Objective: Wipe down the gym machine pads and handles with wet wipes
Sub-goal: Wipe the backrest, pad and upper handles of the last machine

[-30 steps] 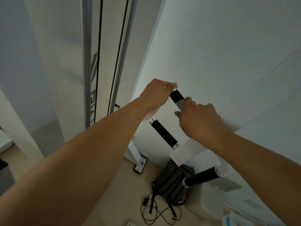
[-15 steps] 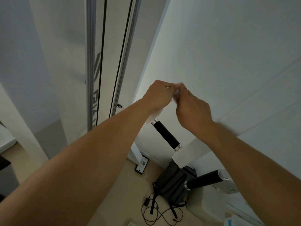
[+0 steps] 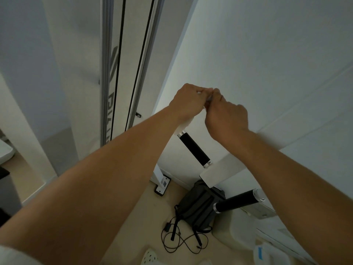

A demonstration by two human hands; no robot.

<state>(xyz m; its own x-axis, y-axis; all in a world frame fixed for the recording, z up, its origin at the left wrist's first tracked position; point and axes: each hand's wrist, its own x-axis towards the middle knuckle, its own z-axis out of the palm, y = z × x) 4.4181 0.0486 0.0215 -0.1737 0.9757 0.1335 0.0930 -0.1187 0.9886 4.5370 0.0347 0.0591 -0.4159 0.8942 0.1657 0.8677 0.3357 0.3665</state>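
Near the centre of the frame, our left hand and right hand met with raised arms, fingers curled and fingertips together. Between them they pinched a small white wet wipe, only a sliver of which showed; the handle beneath it was hidden by the hands. A white edge, which may have been more of the wipe, hung below our left wrist.

Just below the hands, a black handle with silver end caps slanted down toward the lower right, untouched. Farther toward the lower right, a second black handle jutted out from the white machine frame.

On the beige floor at the bottom of the frame sat a dark backpack, with a black cable tangled beside it. Two black cables ran up a tall column at upper left.
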